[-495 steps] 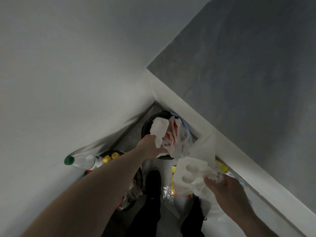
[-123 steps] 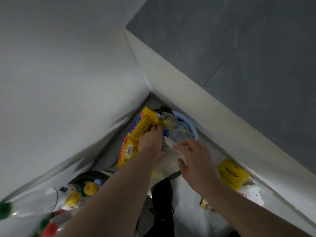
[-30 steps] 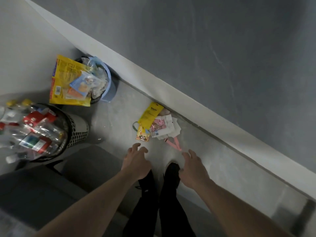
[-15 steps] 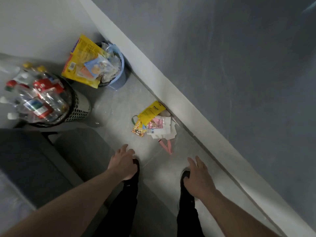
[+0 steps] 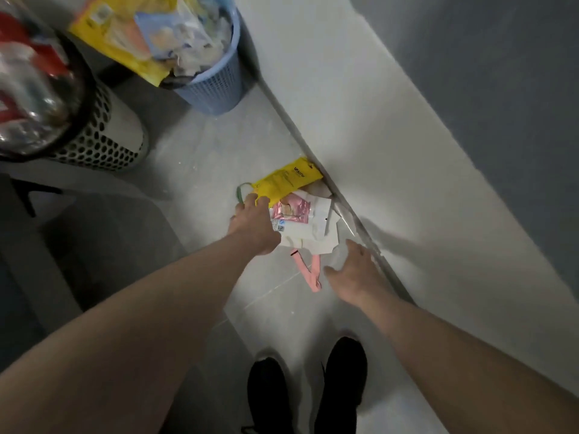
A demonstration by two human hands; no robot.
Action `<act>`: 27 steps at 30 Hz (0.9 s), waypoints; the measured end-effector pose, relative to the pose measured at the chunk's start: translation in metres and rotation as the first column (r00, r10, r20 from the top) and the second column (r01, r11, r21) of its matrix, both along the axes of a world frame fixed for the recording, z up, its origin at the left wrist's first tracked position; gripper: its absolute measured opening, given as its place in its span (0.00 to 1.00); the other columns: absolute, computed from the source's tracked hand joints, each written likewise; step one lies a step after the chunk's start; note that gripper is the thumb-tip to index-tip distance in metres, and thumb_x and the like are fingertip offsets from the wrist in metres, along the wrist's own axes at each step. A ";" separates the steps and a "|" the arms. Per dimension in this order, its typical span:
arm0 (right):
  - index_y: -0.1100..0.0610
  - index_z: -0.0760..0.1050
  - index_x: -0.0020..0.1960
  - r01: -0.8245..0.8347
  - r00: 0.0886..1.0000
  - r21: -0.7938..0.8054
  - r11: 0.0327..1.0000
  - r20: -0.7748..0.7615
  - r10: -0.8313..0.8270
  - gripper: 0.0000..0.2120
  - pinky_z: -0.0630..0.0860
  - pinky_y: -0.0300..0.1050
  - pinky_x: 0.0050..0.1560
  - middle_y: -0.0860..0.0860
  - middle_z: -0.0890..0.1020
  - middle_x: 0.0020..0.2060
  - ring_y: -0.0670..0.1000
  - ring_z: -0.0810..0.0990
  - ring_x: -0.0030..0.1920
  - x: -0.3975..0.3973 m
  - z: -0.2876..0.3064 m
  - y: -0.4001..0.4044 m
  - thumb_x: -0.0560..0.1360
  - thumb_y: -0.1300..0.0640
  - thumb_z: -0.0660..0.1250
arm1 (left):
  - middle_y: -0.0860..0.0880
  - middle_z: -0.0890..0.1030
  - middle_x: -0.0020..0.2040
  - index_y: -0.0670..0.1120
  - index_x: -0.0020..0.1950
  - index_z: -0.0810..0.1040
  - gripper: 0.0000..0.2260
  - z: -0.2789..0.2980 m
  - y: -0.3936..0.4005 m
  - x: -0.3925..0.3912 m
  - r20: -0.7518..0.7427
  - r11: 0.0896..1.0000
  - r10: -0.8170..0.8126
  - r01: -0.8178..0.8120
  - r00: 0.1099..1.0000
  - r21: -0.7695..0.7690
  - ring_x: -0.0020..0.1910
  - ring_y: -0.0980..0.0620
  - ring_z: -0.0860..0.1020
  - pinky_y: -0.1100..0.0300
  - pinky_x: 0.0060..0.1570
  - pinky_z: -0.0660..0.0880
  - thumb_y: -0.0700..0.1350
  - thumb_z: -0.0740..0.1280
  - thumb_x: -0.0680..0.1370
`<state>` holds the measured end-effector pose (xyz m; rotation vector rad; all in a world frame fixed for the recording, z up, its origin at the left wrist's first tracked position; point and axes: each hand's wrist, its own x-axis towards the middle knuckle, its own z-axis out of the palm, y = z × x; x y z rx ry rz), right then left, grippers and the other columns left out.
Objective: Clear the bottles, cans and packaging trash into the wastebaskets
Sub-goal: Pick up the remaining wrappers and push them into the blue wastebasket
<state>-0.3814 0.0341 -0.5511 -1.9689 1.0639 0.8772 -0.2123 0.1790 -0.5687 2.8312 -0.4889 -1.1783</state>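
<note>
The left hand (image 5: pixel 252 225) reaches down onto the small heap of packaging on the floor, its fingertips at the near end of the flat yellow plastic packet (image 5: pixel 286 182) and beside the pink-printed white sachet (image 5: pixel 291 211); whether the fingers have closed on anything I cannot tell. The right hand (image 5: pixel 354 270) hovers with fingers spread and holding nothing, just over the crumpled clear film (image 5: pixel 341 233) at the foot of the white skirting (image 5: pixel 391 195).

To do this pickup well, I would gather the whole heap in one scoop, the left hand sliding under the flat packets while the right sweeps the film and the pink ribbon-like strip (image 5: pixel 310 274) toward it, since thin wrappers slip easily when pinched singly.

Two wastebaskets stand in the far left corner of the floor: one round blue plastic lattice wastebasket (image 5: pixel 216 89), heaped with wrappers, and one round black-rimmed perforated metal wastebasket (image 5: pixel 103 133), full of bottles. The heap shows one yellow packet, one pink sachet, several white pieces, one green loop (image 5: pixel 240 192) and one pink strip.
</note>
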 end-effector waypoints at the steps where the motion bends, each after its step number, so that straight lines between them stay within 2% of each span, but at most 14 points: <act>1: 0.53 0.55 0.80 0.036 0.999 0.011 0.999 0.021 -0.037 0.39 0.69 0.55 0.72 0.54 0.61 0.77 0.59 0.67 0.74 0.008 -0.022 0.003 0.76 0.44 0.69 | 0.46 0.59 0.77 0.48 0.77 0.61 0.35 -0.021 -0.003 0.006 0.007 1.000 0.010 -0.010 1.000 -0.016 0.72 0.39 0.64 0.43 0.68 0.70 0.51 0.73 0.73; 3: 0.54 0.58 0.79 0.122 0.991 0.024 0.992 0.054 -0.123 0.43 0.72 0.56 0.69 0.55 0.65 0.75 0.59 0.71 0.71 0.025 -0.066 0.004 0.71 0.39 0.71 | 0.45 0.56 0.78 0.48 0.78 0.58 0.38 -0.057 -0.010 0.019 0.030 0.998 0.026 -0.024 0.999 -0.050 0.74 0.37 0.62 0.42 0.69 0.68 0.52 0.73 0.73; 7: 0.58 0.51 0.81 0.276 0.959 -0.024 0.961 0.075 -0.273 0.51 0.69 0.57 0.72 0.59 0.64 0.77 0.62 0.67 0.74 0.050 -0.138 0.003 0.71 0.37 0.73 | 0.45 0.48 0.82 0.53 0.81 0.49 0.43 -0.120 -0.015 0.042 0.039 0.996 0.045 -0.042 0.998 -0.074 0.79 0.33 0.54 0.41 0.75 0.61 0.63 0.66 0.72; 9: 0.57 0.53 0.80 0.361 0.931 -0.064 0.930 0.088 -0.355 0.52 0.69 0.54 0.72 0.59 0.66 0.75 0.61 0.68 0.74 0.058 -0.158 0.004 0.69 0.35 0.75 | 0.46 0.51 0.82 0.55 0.81 0.49 0.42 -0.141 -0.014 0.044 0.007 0.994 0.078 -0.078 0.997 -0.078 0.77 0.32 0.57 0.40 0.74 0.62 0.63 0.65 0.72; 12: 0.58 0.58 0.78 0.501 0.865 -0.060 0.864 0.057 -0.498 0.54 0.71 0.52 0.67 0.56 0.71 0.71 0.59 0.72 0.71 0.063 -0.177 0.015 0.64 0.33 0.77 | 0.43 0.63 0.76 0.54 0.80 0.56 0.38 -0.160 -0.007 0.026 0.014 0.996 0.057 -0.055 0.998 -0.074 0.70 0.31 0.65 0.41 0.69 0.67 0.61 0.67 0.73; 14: 0.57 0.61 0.76 0.645 0.760 0.055 0.762 0.055 -0.648 0.49 0.76 0.51 0.65 0.50 0.75 0.61 0.57 0.78 0.64 0.062 -0.180 0.025 0.65 0.40 0.81 | 0.42 0.70 0.70 0.52 0.76 0.64 0.32 -0.163 0.001 0.007 0.046 0.995 0.041 -0.036 0.998 -0.095 0.65 0.33 0.70 0.43 0.64 0.71 0.56 0.70 0.74; 16: 0.56 0.70 0.70 0.722 0.680 0.136 0.678 0.038 -0.732 0.37 0.80 0.52 0.60 0.48 0.79 0.59 0.55 0.82 0.57 0.053 -0.177 0.033 0.67 0.47 0.81 | 0.41 0.78 0.60 0.50 0.67 0.72 0.21 -0.157 0.012 -0.009 0.046 0.977 0.148 -0.139 0.988 -0.159 0.59 0.35 0.77 0.47 0.55 0.76 0.48 0.69 0.74; 18: 0.55 0.76 0.59 0.749 0.639 0.198 0.633 0.041 -0.768 0.19 0.84 0.43 0.44 0.51 0.83 0.52 0.50 0.84 0.45 0.035 -0.160 0.038 0.72 0.53 0.78 | 0.41 0.82 0.53 0.50 0.58 0.76 0.11 -0.145 0.026 -0.024 0.022 0.966 0.222 -0.217 0.975 -0.143 0.54 0.36 0.80 0.49 0.51 0.77 0.45 0.66 0.76; 20: 0.55 0.79 0.56 0.749 0.627 0.235 0.620 0.051 -0.777 0.11 0.76 0.33 0.26 0.51 0.83 0.45 0.46 0.82 0.36 0.011 -0.134 0.037 0.75 0.58 0.75 | 0.41 0.83 0.52 0.50 0.56 0.78 0.08 -0.127 0.042 -0.041 0.010 0.976 0.195 -0.193 0.981 -0.098 0.52 0.36 0.81 0.51 0.48 0.76 0.46 0.64 0.78; 21: 0.56 0.79 0.55 0.740 0.640 0.227 0.633 0.048 -0.766 0.10 0.72 0.32 0.22 0.51 0.83 0.43 0.46 0.81 0.35 -0.002 -0.120 0.036 0.75 0.59 0.75 | 0.41 0.83 0.51 0.50 0.55 0.78 0.07 -0.115 0.050 -0.050 0.003 0.979 0.185 -0.185 0.983 -0.082 0.51 0.36 0.80 0.51 0.46 0.76 0.46 0.64 0.78; 23: 0.57 0.79 0.52 0.719 0.670 0.192 0.667 0.059 -0.740 0.07 0.74 0.34 0.22 0.53 0.84 0.41 0.49 0.82 0.34 -0.028 -0.091 0.030 0.75 0.59 0.74 | 0.42 0.82 0.49 0.50 0.53 0.77 0.06 -0.090 0.065 -0.067 -0.029 0.975 0.204 -0.206 0.978 -0.078 0.47 0.37 0.79 0.53 0.42 0.75 0.44 0.64 0.78; 25: 0.56 0.80 0.53 0.701 0.697 0.142 0.698 0.066 -0.714 0.08 0.80 0.42 0.29 0.53 0.85 0.43 0.52 0.85 0.37 -0.052 -0.063 0.024 0.75 0.57 0.73 | 0.44 0.80 0.45 0.50 0.50 0.74 0.07 -0.058 0.078 -0.083 -0.062 0.966 0.246 -0.250 0.967 -0.069 0.42 0.40 0.77 0.54 0.38 0.73 0.39 0.63 0.75; 27: 0.55 0.80 0.55 0.659 0.746 0.074 0.748 0.054 -0.663 0.09 0.78 0.42 0.33 0.50 0.85 0.43 0.50 0.84 0.40 -0.073 -0.027 0.018 0.75 0.55 0.73 | 0.47 0.76 0.39 0.52 0.47 0.70 0.09 -0.023 0.091 -0.097 -0.076 0.955 0.284 -0.290 0.956 -0.067 0.39 0.42 0.75 0.55 0.35 0.71 0.37 0.61 0.75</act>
